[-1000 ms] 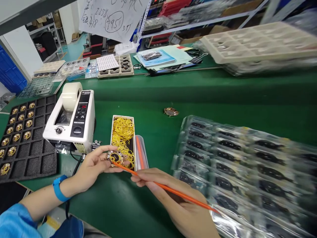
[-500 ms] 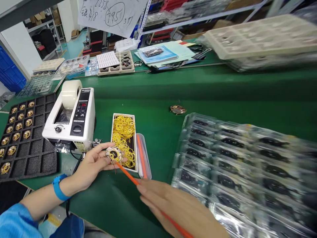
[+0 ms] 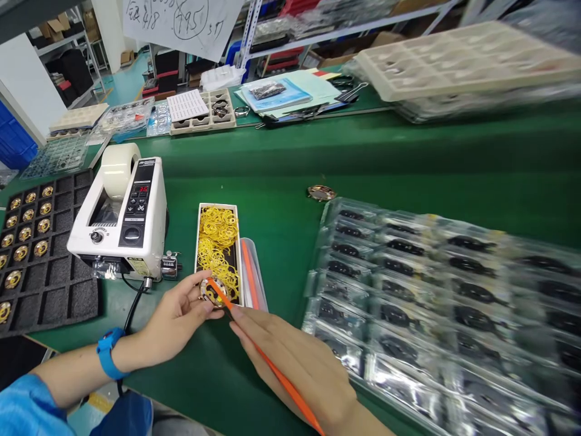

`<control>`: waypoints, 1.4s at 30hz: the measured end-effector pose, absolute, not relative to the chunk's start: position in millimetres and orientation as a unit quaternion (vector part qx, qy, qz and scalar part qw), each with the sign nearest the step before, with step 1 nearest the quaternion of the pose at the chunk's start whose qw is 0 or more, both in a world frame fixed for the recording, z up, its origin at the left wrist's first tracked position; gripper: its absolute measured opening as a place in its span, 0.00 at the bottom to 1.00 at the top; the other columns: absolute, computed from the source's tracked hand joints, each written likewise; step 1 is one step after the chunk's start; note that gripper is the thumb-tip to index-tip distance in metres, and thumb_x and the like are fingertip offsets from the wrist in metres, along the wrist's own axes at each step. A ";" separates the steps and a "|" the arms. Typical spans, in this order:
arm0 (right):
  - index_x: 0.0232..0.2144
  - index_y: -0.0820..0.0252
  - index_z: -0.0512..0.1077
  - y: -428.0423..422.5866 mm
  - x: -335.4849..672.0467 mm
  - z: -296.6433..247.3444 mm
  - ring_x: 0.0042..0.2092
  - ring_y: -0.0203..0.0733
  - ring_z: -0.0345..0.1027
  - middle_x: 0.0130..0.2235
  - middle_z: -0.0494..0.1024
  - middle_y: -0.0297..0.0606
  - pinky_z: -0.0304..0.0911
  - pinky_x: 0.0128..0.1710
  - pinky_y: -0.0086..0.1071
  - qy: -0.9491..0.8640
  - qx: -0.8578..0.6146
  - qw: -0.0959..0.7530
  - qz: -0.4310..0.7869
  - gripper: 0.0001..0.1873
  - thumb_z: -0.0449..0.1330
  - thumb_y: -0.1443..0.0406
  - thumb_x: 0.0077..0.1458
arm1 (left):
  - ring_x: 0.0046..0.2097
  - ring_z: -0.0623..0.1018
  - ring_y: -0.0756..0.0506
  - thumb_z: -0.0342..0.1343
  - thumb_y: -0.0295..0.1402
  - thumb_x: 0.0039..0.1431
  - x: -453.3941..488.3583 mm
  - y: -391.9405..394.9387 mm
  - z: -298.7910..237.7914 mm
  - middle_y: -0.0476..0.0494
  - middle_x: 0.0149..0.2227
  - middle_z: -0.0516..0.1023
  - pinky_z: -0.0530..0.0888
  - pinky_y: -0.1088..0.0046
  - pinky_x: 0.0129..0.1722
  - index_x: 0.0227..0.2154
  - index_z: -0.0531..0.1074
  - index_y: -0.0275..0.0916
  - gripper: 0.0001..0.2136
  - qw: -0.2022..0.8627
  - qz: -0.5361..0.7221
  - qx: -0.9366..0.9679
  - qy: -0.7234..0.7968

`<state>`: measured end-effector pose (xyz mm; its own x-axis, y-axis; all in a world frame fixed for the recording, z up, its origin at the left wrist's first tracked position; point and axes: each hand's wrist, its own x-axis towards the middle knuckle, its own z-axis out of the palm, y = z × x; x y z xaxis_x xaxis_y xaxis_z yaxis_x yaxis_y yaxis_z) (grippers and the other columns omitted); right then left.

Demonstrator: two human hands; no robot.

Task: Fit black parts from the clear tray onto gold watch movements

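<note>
My left hand pinches a small round gold-rimmed part by its edge, over the near end of a white box. Orange tweezers lie in the grip of my right hand. Their tip rests on or just above the face of the round part and partly covers it; I cannot tell whether anything is between the tips. The white box holds a heap of thin yellow rings. Against its right side lies a clear case with an orange strip inside.
Left stands a white tape dispenser with a small counter at its foot. Beyond it lies a black foam tray with several gold parts. Clear packs of dark parts spread at right. Another round part lies behind.
The camera view has shifted slightly. The tweezers' tip has moved from the round part's lower edge up across its face, and my right hand has come closer to my left.
</note>
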<state>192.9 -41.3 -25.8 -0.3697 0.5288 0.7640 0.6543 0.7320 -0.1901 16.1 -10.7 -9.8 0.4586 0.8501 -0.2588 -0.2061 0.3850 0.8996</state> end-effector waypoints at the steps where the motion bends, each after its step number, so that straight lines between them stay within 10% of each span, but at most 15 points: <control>1: 0.48 0.67 0.71 -41.7 193.2 -26.8 0.36 0.44 0.80 0.35 0.84 0.47 0.77 0.40 0.33 -0.832 -0.350 0.423 -0.078 0.14 0.57 0.76 0.59 | 0.51 0.78 0.42 0.63 0.43 0.54 16.0 -10.3 -9.7 0.40 0.49 0.79 0.74 0.60 0.55 0.56 0.68 0.42 0.27 0.740 0.356 0.425 0.380; 12: 0.43 0.69 0.73 -47.6 189.8 -35.1 0.41 0.50 0.76 0.38 0.81 0.50 0.74 0.38 0.40 -0.874 -0.301 0.364 -0.116 0.18 0.44 0.76 0.62 | 0.46 0.81 0.41 0.63 0.32 0.51 15.5 -5.6 -1.2 0.41 0.42 0.83 0.76 0.66 0.47 0.50 0.73 0.38 0.21 0.751 0.344 0.359 0.435; 21: 0.41 0.55 0.71 -44.9 205.6 -19.2 0.33 0.41 0.72 0.33 0.76 0.39 0.68 0.29 0.33 -0.694 -0.426 0.562 0.146 0.14 0.53 0.75 0.59 | 0.34 0.83 0.45 0.70 0.32 0.43 14.5 -0.7 3.4 0.45 0.30 0.82 0.77 0.76 0.31 0.34 0.76 0.35 0.15 0.776 0.331 0.322 0.429; 33: 0.40 0.54 0.73 -45.8 207.8 -23.8 0.33 0.39 0.70 0.33 0.76 0.36 0.66 0.30 0.32 -0.664 -0.444 0.570 0.191 0.13 0.55 0.74 0.59 | 0.31 0.83 0.46 0.67 0.45 0.47 13.5 -1.4 3.7 0.41 0.29 0.82 0.78 0.77 0.27 0.32 0.77 0.32 0.19 0.770 0.307 0.342 0.443; 42: 0.34 0.52 0.75 -38.1 202.7 -13.9 0.28 0.37 0.69 0.27 0.75 0.33 0.66 0.27 0.31 -0.543 -0.461 0.631 0.308 0.09 0.56 0.62 0.63 | 0.30 0.82 0.47 0.72 0.34 0.39 14.4 -0.8 3.8 0.45 0.29 0.81 0.75 0.80 0.24 0.30 0.73 0.34 0.17 0.763 0.305 0.358 0.444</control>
